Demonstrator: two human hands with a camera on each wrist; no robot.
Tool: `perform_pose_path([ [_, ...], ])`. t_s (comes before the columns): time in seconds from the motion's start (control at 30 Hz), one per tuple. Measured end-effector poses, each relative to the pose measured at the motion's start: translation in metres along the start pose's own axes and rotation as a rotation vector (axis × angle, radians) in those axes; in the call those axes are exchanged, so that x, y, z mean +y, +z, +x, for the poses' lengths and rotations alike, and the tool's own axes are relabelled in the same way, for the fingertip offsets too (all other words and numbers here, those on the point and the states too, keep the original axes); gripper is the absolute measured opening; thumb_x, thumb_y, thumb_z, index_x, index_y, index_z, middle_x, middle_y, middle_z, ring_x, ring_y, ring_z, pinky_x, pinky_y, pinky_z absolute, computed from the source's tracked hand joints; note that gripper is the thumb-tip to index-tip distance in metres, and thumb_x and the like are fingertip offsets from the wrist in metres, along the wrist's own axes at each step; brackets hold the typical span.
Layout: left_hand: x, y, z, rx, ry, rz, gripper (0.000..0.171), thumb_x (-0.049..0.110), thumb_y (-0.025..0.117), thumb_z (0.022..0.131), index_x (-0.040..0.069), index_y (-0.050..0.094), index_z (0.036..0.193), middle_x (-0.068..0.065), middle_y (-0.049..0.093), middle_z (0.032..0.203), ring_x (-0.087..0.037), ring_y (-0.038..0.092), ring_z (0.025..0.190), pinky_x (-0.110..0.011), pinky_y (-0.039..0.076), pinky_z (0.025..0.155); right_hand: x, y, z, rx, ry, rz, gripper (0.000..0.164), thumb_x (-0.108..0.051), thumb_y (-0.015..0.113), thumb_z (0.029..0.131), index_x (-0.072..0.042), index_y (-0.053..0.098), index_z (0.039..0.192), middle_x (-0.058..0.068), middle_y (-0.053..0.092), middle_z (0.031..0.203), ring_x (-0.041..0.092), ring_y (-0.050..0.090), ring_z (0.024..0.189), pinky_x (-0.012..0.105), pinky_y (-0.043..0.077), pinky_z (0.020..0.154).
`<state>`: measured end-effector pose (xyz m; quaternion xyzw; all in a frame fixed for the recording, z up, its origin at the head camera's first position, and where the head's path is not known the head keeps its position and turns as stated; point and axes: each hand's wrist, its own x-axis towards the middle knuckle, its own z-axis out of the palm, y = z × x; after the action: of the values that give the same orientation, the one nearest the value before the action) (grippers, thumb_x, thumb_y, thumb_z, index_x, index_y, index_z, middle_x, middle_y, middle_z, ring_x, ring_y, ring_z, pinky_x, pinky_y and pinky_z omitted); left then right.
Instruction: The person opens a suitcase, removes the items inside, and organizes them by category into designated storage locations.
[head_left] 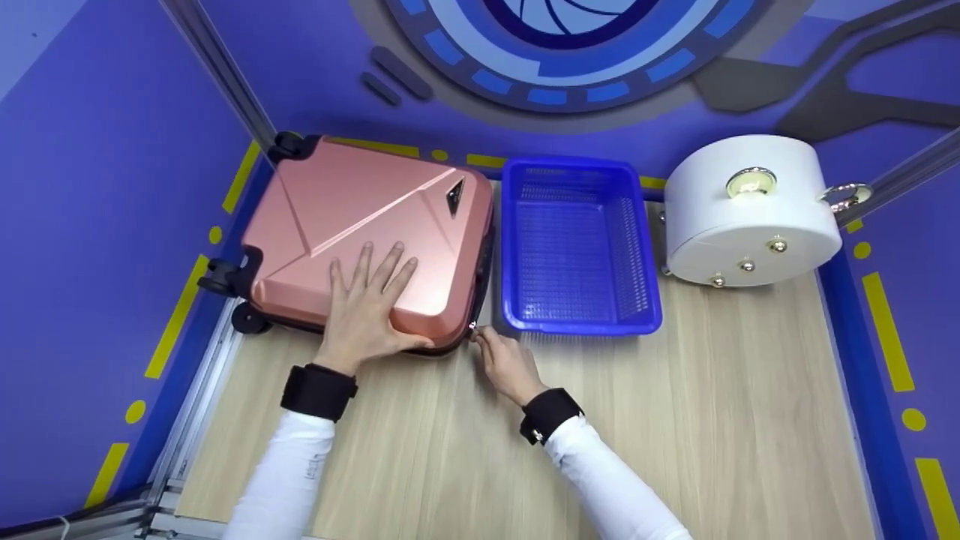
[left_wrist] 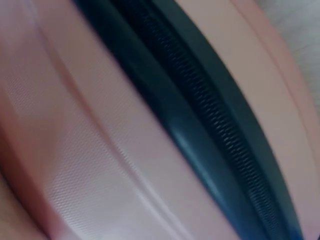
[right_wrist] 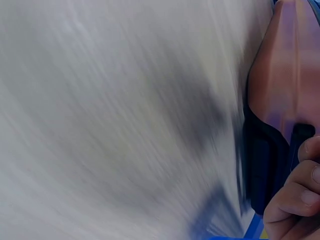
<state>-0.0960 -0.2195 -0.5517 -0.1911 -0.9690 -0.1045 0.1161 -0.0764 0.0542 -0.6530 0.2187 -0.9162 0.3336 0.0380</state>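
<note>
A pink hard-shell suitcase (head_left: 375, 195) lies flat at the left, its wheels toward the left wall. My left hand (head_left: 361, 319) rests on the lid near the front edge, fingers spread. At the suitcase's front right corner, my right hand (head_left: 511, 366) pinches a small metal zipper pull (head_left: 472, 325). The left wrist view shows the black zipper (left_wrist: 215, 115) close up, its teeth meshed along the visible stretch. In the right wrist view the curled fingers (right_wrist: 295, 200) are by the suitcase's black-trimmed side; the pull itself is hidden there.
A blue plastic basket (head_left: 581, 328) stands just right of the suitcase, with a narrow gap between them. Farther right is a white rounded case (head_left: 739, 202) with gold-coloured fittings and a ring handle. Blue panels (head_left: 112, 247) wall in the wood-look surface (head_left: 720, 420) at the left, back and right.
</note>
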Motion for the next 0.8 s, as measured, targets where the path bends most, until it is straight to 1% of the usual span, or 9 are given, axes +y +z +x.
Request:
perform_pose_path([
  [0.13, -0.001, 0.005, -0.002, 0.072, 0.015, 0.005, 0.126, 0.095, 0.063, 0.06, 0.022, 0.04, 0.161, -0.006, 0.032, 0.169, -0.045, 0.022, 0.155, -0.08, 0.006, 0.115, -0.003, 0.002, -0.002, 0.027, -0.008, -0.031, 0.007, -0.014, 0.058, 0.106, -0.011, 0.064, 0.106, 0.011, 0.076, 0.086, 0.031, 0.073, 0.067, 0.045, 0.057, 0.054],
  [0.27, 0.001, 0.011, -0.002, 0.147, 0.025, 0.022, 0.126, 0.096, 0.063, 0.058, 0.021, 0.044, 0.158, -0.007, 0.038, 0.166, -0.046, 0.028, 0.153, -0.081, 0.011, 0.113, -0.006, 0.003, -0.005, 0.038, -0.001, -0.022, 0.006, -0.014, 0.059, 0.105, -0.01, 0.064, 0.107, 0.012, 0.074, 0.081, 0.03, 0.071, 0.064, 0.044, 0.057, 0.054],
  [0.4, 0.006, 0.017, -0.001, 0.218, 0.012, 0.023, 0.126, 0.096, 0.065, 0.056, 0.021, 0.048, 0.156, -0.008, 0.042, 0.164, -0.047, 0.031, 0.151, -0.081, 0.014, 0.113, -0.006, 0.004, -0.009, 0.051, -0.001, -0.014, 0.007, -0.015, 0.058, 0.106, -0.01, 0.063, 0.107, 0.011, 0.075, 0.082, 0.031, 0.073, 0.067, 0.046, 0.057, 0.055],
  [0.53, 0.014, 0.023, 0.0, 0.276, -0.014, 0.027, 0.125, 0.097, 0.063, 0.055, 0.021, 0.052, 0.153, -0.008, 0.046, 0.161, -0.047, 0.035, 0.149, -0.08, 0.016, 0.113, -0.005, 0.005, -0.012, 0.08, 0.006, -0.007, 0.007, -0.016, 0.058, 0.106, -0.011, 0.064, 0.107, 0.009, 0.076, 0.085, 0.033, 0.074, 0.072, 0.049, 0.058, 0.057],
  [0.67, 0.022, 0.027, 0.001, 0.311, -0.04, 0.045, 0.126, 0.097, 0.064, 0.052, 0.02, 0.054, 0.152, -0.009, 0.048, 0.159, -0.048, 0.037, 0.147, -0.08, 0.019, 0.112, -0.002, 0.004, -0.015, 0.089, 0.015, 0.005, 0.008, -0.014, 0.059, 0.105, -0.011, 0.065, 0.109, 0.008, 0.077, 0.089, 0.031, 0.076, 0.076, 0.049, 0.059, 0.06],
  [0.8, 0.031, 0.029, 0.001, 0.313, -0.071, 0.073, 0.128, 0.096, 0.066, 0.051, 0.019, 0.053, 0.153, -0.01, 0.047, 0.16, -0.049, 0.037, 0.147, -0.081, 0.02, 0.111, -0.001, 0.002, -0.018, 0.095, 0.011, 0.013, 0.009, -0.01, 0.058, 0.105, -0.009, 0.065, 0.111, 0.009, 0.077, 0.09, 0.031, 0.075, 0.076, 0.048, 0.059, 0.061],
])
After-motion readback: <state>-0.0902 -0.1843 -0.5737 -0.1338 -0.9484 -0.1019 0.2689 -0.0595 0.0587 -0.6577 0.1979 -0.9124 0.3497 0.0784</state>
